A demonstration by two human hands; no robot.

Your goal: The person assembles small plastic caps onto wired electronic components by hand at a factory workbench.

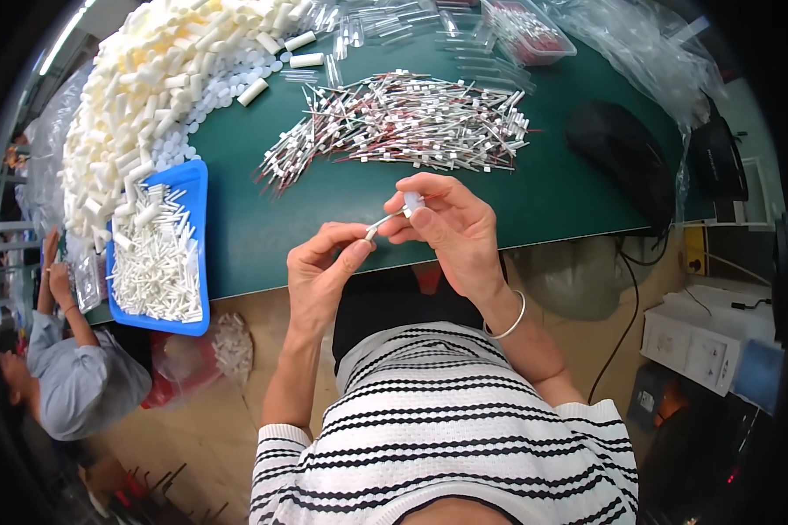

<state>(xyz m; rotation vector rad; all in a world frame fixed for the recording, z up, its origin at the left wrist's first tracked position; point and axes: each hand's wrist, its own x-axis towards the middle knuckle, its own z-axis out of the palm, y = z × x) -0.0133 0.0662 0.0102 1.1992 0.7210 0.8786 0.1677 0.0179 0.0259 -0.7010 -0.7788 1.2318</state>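
Observation:
Above the table's near edge, my left hand (pixel 324 267) is closed, its thumb and index finger pinching the lower end of a thin white stick (pixel 383 222). The stick slants up toward my right hand (pixel 460 232), whose fingers are closed around a small whitish translucent cap (pixel 413 201). Fingertips hide where stick and cap meet, so I cannot tell if they are joined. Beyond my hands lies a wide heap of thin sticks (pixel 403 122), white and red, many bearing a small white block.
At left, a blue tray (pixel 203 262) holds short white rods (pixel 153 276). Cream-coloured cylinders (pixel 131 87) are heaped behind it, beside translucent discs (pixel 219 87). Clear tubes (pixel 350 33) and a clear box (pixel 547 54) lie farther back. A dark bundle (pixel 622 157) sits right; another person (pixel 92 385) works at left.

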